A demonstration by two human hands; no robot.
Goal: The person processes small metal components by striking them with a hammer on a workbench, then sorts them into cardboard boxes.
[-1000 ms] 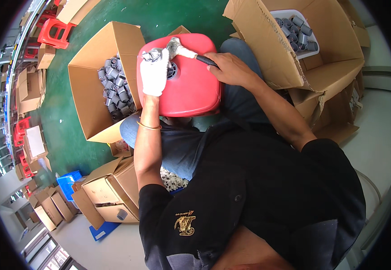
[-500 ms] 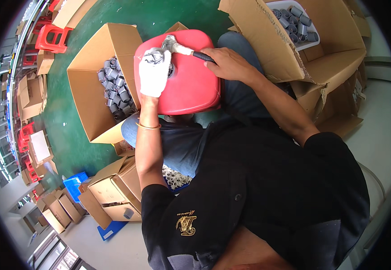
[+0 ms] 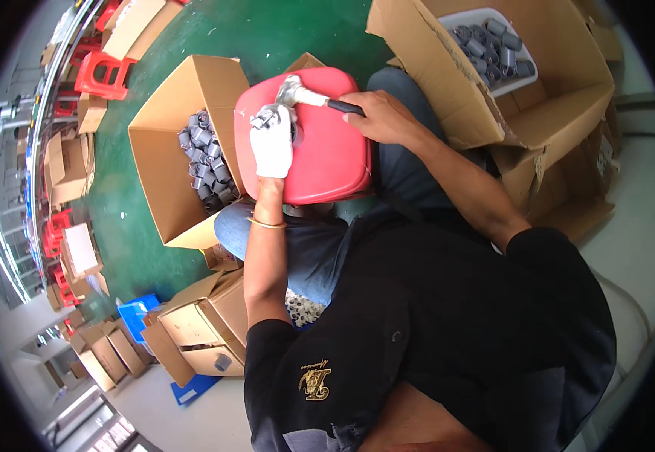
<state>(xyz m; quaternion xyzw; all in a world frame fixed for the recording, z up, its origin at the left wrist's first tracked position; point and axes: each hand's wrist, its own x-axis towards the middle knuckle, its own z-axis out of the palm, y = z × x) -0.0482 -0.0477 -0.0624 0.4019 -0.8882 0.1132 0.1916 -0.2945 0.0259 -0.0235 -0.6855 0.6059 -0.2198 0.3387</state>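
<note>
My right hand [image 3: 384, 117] is closed round the black handle of a hammer [image 3: 311, 98], whose shaft is pale and whose head is silvery. The hammer head is over the far part of a red stool seat [image 3: 335, 166], just beyond my left fingers. In a white glove with greyish fingertips, my left hand [image 3: 271, 145] is closed on the seat's left part. A dark rounded part shows beside the glove's right edge; the fingers hide most of it, so I cannot tell what it is. The stool stands between my knees.
Left of the stool is an open carton [image 3: 160, 177] holding several grey cylindrical parts [image 3: 208, 162]. At the right, a larger carton [image 3: 448, 83] carries a white tray [image 3: 532, 75] of similar parts. More cartons [image 3: 192, 324], a blue bin [image 3: 137, 313] and red stools [image 3: 103, 74] are further left.
The whole view has shifted, so the stool and cartons appear slightly lower and further right. Both hands keep their grips, and the hammer head stays close to my left fingers.
</note>
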